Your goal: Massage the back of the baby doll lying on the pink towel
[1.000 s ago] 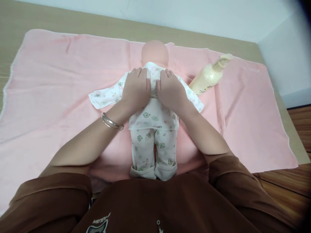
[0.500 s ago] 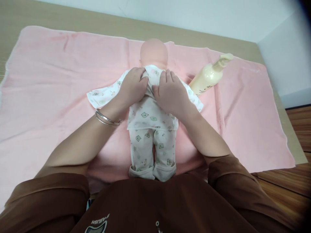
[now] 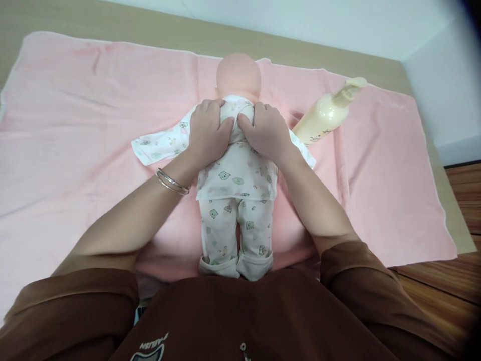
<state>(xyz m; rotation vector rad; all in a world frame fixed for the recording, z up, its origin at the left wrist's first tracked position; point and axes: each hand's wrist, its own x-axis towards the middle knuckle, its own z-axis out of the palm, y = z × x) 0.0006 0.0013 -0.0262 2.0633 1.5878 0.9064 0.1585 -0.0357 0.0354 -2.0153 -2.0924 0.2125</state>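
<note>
On the pink blanket (image 3: pixel 116 95), through the head view, I am seeing the doll (image 3: pixel 237 185) lying with the back of its bald head up, its face hidden, its legs pointing toward the wearer. The left hand (image 3: pixel 208 131) and right hand (image 3: pixel 270 131) are resting apart over its upper back, thumbs turning inward without touching; whether the fingers are gripping the shirt (image 3: pixel 218 188), I cannot tell. Both hands are blocking the shoulders from me. The left sleeve (image 3: pixel 161 145) is spreading out past the left hand, while the right sleeve (image 3: pixel 306 154) is hiding the lower end of a cream pump bottle (image 3: pixel 321 118), which is sitting near the right hand. Two silvery bangles (image 3: pixel 173 181) are circling the left wrist. A brown top (image 3: pixel 240 321) is covering the blanket's near edge. Beyond, the tan tabletop (image 3: pixel 67 20) is meeting a white wall (image 3: pixel 319 22).
</note>
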